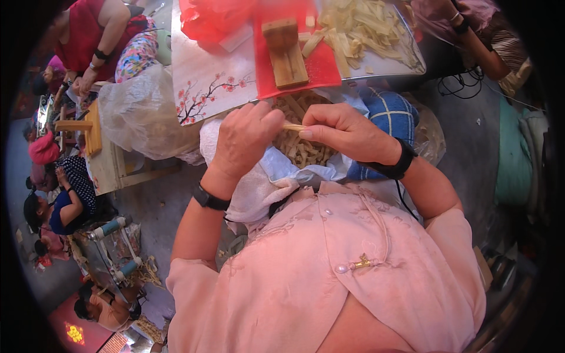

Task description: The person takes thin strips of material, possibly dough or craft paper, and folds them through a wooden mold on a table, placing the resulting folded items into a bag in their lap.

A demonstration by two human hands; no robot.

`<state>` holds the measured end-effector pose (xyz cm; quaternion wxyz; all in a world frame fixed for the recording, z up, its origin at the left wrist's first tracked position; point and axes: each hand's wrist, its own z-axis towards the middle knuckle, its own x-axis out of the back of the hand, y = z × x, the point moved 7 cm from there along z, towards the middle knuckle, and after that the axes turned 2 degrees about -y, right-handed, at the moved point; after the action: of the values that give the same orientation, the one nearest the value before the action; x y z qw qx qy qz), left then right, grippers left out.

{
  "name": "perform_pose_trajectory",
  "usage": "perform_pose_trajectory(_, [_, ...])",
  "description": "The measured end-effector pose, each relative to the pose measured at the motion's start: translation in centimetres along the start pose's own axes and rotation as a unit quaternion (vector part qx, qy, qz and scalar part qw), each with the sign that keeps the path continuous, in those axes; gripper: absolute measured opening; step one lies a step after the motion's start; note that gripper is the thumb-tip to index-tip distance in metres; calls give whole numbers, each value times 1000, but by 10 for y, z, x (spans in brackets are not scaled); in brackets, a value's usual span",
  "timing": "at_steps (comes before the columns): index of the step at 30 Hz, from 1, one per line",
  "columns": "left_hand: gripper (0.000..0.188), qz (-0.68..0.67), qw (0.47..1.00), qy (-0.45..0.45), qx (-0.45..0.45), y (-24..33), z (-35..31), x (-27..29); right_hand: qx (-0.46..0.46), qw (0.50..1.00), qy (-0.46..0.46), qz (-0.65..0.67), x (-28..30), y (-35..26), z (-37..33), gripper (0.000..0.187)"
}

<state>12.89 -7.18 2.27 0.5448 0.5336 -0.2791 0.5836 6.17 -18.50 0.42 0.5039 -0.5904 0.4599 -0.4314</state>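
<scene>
Both of my hands meet over my lap around a thin, pale yellow strip (292, 126), which looks like dried plant leaf or husk. My left hand (248, 134) is closed in a fist on the strip's left end. With thumb and forefinger, my right hand (344, 130) pinches its right end. Beneath them is a heap of short pale scraps (306, 150), gathered in a light cloth (276, 165) on my lap. Just beyond my hands, a wooden block tool (286, 56) with a raised upright end lies on a red sheet (268, 73).
A flower-printed table (206, 70) stands ahead, with a pile of pale strips (365, 29) at its far right and a red plastic bag (215, 20) at its far left. A clear plastic bag (147, 112) hangs left. Other people sit along the left; another person's arm (482, 50) shows far right.
</scene>
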Motion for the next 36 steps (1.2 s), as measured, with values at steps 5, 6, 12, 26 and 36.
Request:
perform_pose_trajectory(5, [7, -297, 947, 68, 97, -29, 10, -18, 50, 988, 145, 18, 30, -1, 15, 19])
perform_pose_trajectory(6, [11, -464, 868, 44, 171, -36, 14, -27, 55, 982, 180, -23, 41, -4, 17, 19])
perform_pose_trajectory(12, [19, -537, 808, 64, 232, -60, 34, -49, 85, 963, 233, -103, 76, 20, 40, 22])
perform_pose_trajectory(26, [27, -74, 937, 11, 341, -98, 52, -54, 49, 909, 281, -304, 89, 33, 68, 28])
perform_pose_trajectory(36, [28, -738, 601, 49, 302, -46, 14, -54, 139, 933, 303, -134, 58, 7, 32, 15])
